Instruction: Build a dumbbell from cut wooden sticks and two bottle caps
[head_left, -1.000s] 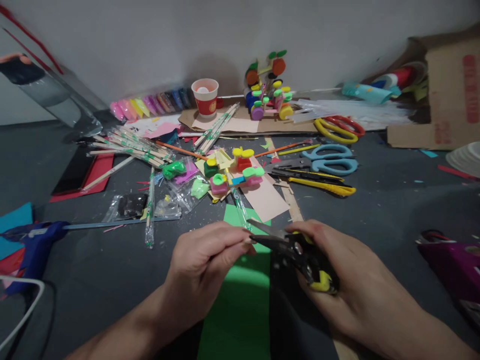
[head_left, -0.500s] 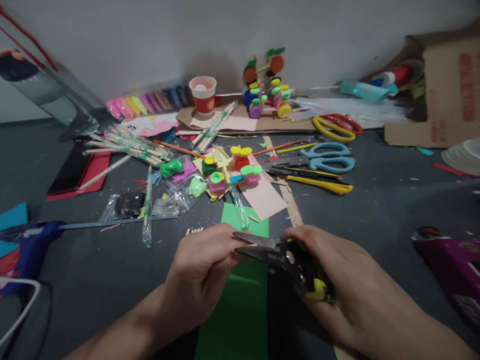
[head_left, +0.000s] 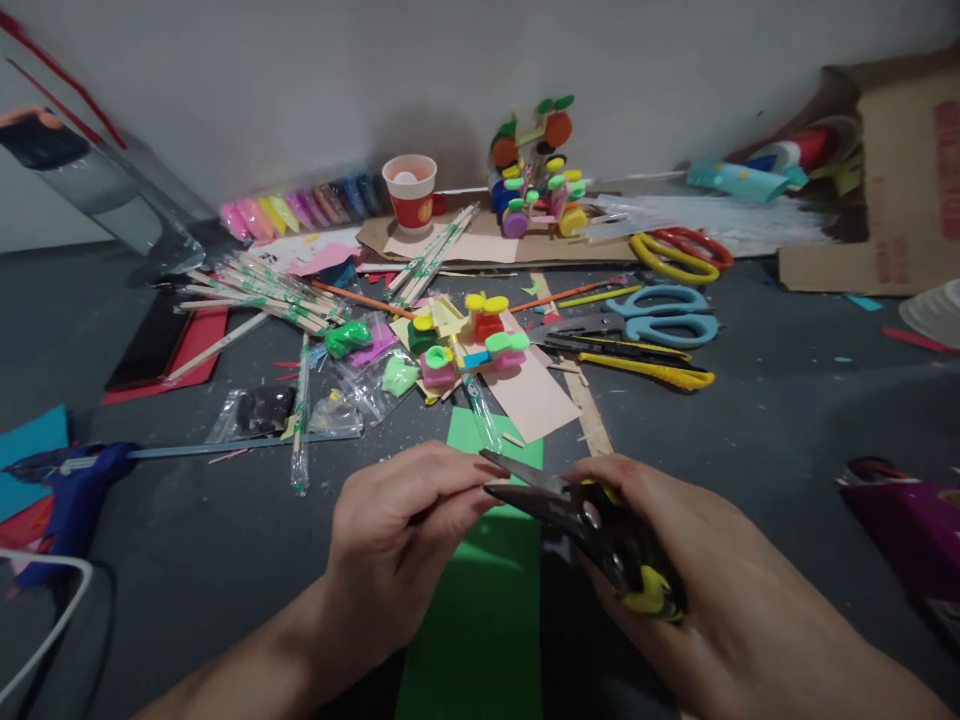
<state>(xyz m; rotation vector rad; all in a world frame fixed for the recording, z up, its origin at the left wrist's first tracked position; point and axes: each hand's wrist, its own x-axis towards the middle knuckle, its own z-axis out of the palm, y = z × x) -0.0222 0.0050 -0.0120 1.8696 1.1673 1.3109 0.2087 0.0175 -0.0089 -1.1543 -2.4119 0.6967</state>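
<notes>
In the near middle of the scene we see our two hands at work. Our right hand [head_left: 675, 570] is closed around the handles of the black and yellow cutters [head_left: 589, 515], whose blades are parted and point to the left. The blade tips are at the fingertips of our left hand [head_left: 405, 530], which is closed, with the thumb pressed toward the forefinger; whether a small thing is between them, we cannot tell. The cutters are partly over a green sheet [head_left: 487, 610], which lies on the dark surface [head_left: 787, 430]. At the far end of this sheet we notice a small wooden piece [head_left: 514, 439] and, just to its left, a wrapped stick [head_left: 484, 412]. Farther, a pale pink sheet [head_left: 544, 400] lies beside several colourful clay pieces [head_left: 487, 326]. To the right of these are the blue-handled scissors [head_left: 628, 327] and a yellow knife [head_left: 671, 375]. On the left side we find a blue glue gun [head_left: 90, 475], and at the far side a red and white cup [head_left: 412, 210].
</notes>
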